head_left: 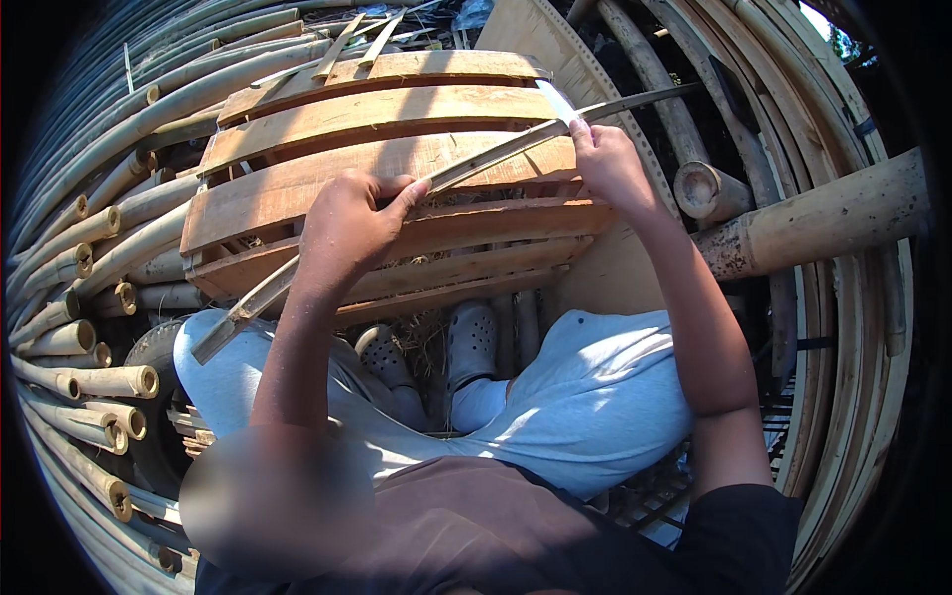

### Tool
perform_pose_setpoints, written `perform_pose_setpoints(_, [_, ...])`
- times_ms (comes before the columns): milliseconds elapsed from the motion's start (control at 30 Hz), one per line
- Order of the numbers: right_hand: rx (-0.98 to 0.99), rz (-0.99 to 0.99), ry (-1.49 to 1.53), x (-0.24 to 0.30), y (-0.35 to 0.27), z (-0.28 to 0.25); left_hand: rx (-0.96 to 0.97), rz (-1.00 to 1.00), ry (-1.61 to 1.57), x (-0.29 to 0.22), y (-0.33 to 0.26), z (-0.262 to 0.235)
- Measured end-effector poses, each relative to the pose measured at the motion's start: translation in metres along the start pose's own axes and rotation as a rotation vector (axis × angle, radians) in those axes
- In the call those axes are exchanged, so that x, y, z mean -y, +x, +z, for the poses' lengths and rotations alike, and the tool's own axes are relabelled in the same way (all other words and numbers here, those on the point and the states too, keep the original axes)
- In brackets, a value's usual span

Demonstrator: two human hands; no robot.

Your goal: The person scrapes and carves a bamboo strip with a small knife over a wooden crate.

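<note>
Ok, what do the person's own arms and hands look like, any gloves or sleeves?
Both hands, left hand and right hand, are bare, with no gloves, watch or rings showing. The forearms are uncovered; a short black sleeve covers the right upper arm only.

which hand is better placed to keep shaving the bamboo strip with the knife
Right. The right hand already grips the knife with its blade against the strip, while the left hand is lower down, pinning the strip over the wooden pallet.

We see a pale tan bamboo strip (416, 188) over a light brown wooden pallet (397, 149). The trousers (585, 397) are light blue, the clogs (471, 342) are grey with small holes, and the bamboo poles (89, 297) are yellowish beige.
</note>
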State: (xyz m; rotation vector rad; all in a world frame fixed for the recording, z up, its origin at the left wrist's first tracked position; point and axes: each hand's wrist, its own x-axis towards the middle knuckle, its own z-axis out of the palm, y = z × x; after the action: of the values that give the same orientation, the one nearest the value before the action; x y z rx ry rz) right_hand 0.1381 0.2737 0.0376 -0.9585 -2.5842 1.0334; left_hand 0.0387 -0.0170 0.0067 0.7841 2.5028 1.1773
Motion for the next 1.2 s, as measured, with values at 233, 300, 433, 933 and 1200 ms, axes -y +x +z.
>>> perform_pose_setpoints(233, [0.071,-0.041,0.053,0.001,-0.006,0.005,0.038,0.014,-0.03,-0.001,0.003,-0.005])
perform_pose_setpoints(300, [0.032,-0.162,-0.252,0.009,-0.019,0.018,0.001,0.012,0.033,-0.006,0.001,-0.003])
perform_pose_setpoints(433, [0.113,-0.112,-0.13,0.017,-0.026,0.016,0.025,-0.013,-0.029,-0.001,-0.002,-0.01])
perform_pose_setpoints(933, [0.125,-0.151,-0.222,0.026,-0.037,0.018,0.033,-0.026,-0.022,-0.005,-0.001,-0.01])
perform_pose_setpoints(1200, [0.152,-0.148,-0.24,0.026,-0.037,0.021,0.049,-0.017,-0.021,-0.006,-0.003,-0.012])
